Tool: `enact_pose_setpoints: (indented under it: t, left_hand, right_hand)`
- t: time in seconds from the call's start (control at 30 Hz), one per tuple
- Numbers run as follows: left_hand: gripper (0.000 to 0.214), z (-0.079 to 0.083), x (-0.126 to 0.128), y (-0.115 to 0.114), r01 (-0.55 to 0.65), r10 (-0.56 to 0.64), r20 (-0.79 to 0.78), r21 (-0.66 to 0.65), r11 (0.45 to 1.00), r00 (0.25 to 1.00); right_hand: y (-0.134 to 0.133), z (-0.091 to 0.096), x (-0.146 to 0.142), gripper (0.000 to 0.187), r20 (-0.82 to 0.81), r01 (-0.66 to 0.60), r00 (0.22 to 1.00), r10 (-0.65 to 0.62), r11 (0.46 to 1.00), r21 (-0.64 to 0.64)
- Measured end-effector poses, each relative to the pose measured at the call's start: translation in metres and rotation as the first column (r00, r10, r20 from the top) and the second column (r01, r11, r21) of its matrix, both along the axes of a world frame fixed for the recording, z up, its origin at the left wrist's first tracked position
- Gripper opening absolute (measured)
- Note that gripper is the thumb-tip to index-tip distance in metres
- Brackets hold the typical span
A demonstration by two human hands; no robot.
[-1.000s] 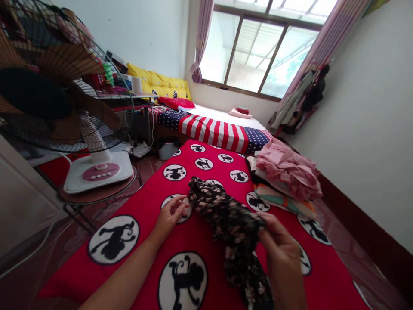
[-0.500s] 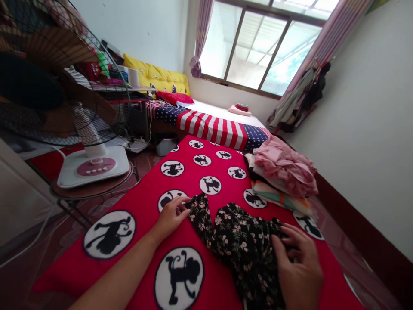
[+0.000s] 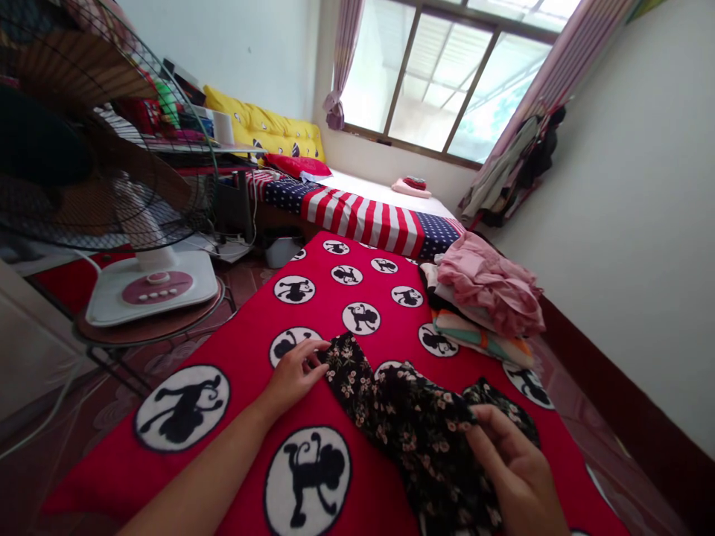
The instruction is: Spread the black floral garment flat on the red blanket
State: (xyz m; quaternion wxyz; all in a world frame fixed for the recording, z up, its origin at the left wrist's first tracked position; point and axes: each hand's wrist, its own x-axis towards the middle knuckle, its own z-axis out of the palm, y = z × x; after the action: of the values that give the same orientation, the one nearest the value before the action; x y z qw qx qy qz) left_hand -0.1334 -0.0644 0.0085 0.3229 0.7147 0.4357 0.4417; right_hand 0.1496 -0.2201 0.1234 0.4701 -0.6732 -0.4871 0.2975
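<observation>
1. Head view: L hand point(image 3: 293, 376) half open, fingers curled, fingertips touching edge of black floral garment point(image 3: 413, 439); no grip visible;
2. R hand point(image 3: 514, 473) nearly closed, pinching garment btwn thumb & fingers;
3. Garment lies on red monkey-print blanket point(image 3: 234, 387);
4. Count: 2 hands; 1 floral garment; 1 clothes pile point(image 3: 474, 335) nr R hand, 1 pink top point(image 3: 488, 286) uppermost

Head camera: a single view, worn on the person's head, facing forward and down along the red blanket point(image 3: 234, 372). Close range on the left hand point(image 3: 293, 376) and right hand point(image 3: 511, 476) at the lower edge; wide, slightly tilted framing, reaching past the striped bed cover point(image 3: 357, 223) to the window point(image 3: 441, 82) at the far end.
</observation>
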Motion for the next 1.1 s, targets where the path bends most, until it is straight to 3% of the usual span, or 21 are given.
enact_pose_setpoints:
  t: [0.1, 0.2, 0.23, 0.3, 0.37, 0.43, 0.5, 0.57, 0.67, 0.77, 0.9, 1.0, 1.03, 1.1]
  left_hand:
    - [0.031, 0.0, 0.001, 0.002, -0.02, 0.02, -0.001, -0.002, 1.0, 1.0]
    - [0.029, -0.002, 0.0, 0.004, -0.048, 0.049, 0.022, -0.018, 0.999, 0.999]
    - [0.029, -0.004, 0.0, 0.005, -0.058, 0.059, 0.038, -0.028, 0.998, 0.998]
    - [0.029, -0.008, -0.002, 0.007, -0.069, 0.073, 0.076, -0.052, 0.996, 0.994]
    - [0.03, -0.011, -0.003, 0.009, -0.079, 0.087, 0.118, -0.078, 0.994, 0.989]
    - [0.031, -0.014, -0.004, 0.009, -0.092, 0.106, 0.158, -0.092, 0.991, 0.982]
    - [0.031, -0.014, -0.005, 0.009, -0.106, 0.122, 0.183, -0.095, 0.99, 0.976]
    - [0.03, -0.013, -0.004, 0.009, -0.112, 0.127, 0.183, -0.088, 0.99, 0.975]
    - [0.03, -0.01, -0.003, 0.008, -0.104, 0.114, 0.153, -0.076, 0.992, 0.982]
    - [0.03, -0.007, 0.0, 0.007, -0.104, 0.11, 0.097, -0.063, 0.993, 0.989]
    - [0.027, -0.003, 0.001, 0.005, -0.098, 0.099, 0.033, -0.039, 0.994, 0.995]
    - [0.03, 0.0, 0.0, 0.001, -0.056, 0.057, 0.029, -0.037, 0.998, 0.998]
    - [0.034, 0.001, 0.0, -0.001, -0.037, 0.038, 0.021, -0.034, 0.999, 0.999]
    - [0.043, 0.004, -0.001, -0.004, 0.004, -0.004, -0.014, -0.016, 1.0, 1.0]
  right_hand:
    - [-0.002, 0.027, -0.002, 0.033, -0.213, -0.126, 0.971, 0.111, 0.99, -0.06]
    - [0.034, 0.054, -0.009, 0.025, -0.347, -0.351, 0.891, 0.293, 0.929, -0.117]
    - [0.054, 0.064, -0.012, 0.023, -0.371, -0.383, 0.867, 0.332, 0.921, -0.071]
    - [0.098, 0.083, -0.016, 0.023, -0.36, -0.27, 0.876, 0.32, 0.945, 0.183]
    - [0.137, 0.097, -0.017, 0.026, -0.298, -0.131, 0.91, 0.288, 0.882, 0.453]
    - [0.16, 0.099, -0.014, 0.038, -0.28, -0.057, 0.924, 0.26, 0.819, 0.571]
    - [0.164, 0.085, -0.01, 0.047, -0.304, -0.03, 0.922, 0.24, 0.826, 0.563]
    - [0.151, 0.058, -0.005, 0.051, -0.294, -0.027, 0.936, 0.194, 0.872, 0.49]
    - [0.114, 0.009, 0.0, 0.039, -0.084, -0.085, 0.989, 0.12, 0.938, 0.337]
    - [0.072, -0.026, -0.003, 0.029, 0.113, -0.152, 0.985, 0.132, 0.97, 0.192]
    - [0.036, -0.048, -0.025, 0.043, 0.29, -0.2, 0.939, 0.184, 0.979, 0.027]
    - [0.029, -0.06, -0.047, 0.065, 0.468, -0.191, 0.865, 0.18, 0.981, -0.024]
    - [0.03, -0.063, -0.052, 0.064, 0.507, -0.191, 0.844, 0.176, 0.981, -0.023]
    - [0.035, -0.067, -0.06, 0.042, 0.529, -0.217, 0.826, 0.193, 0.976, -0.016]
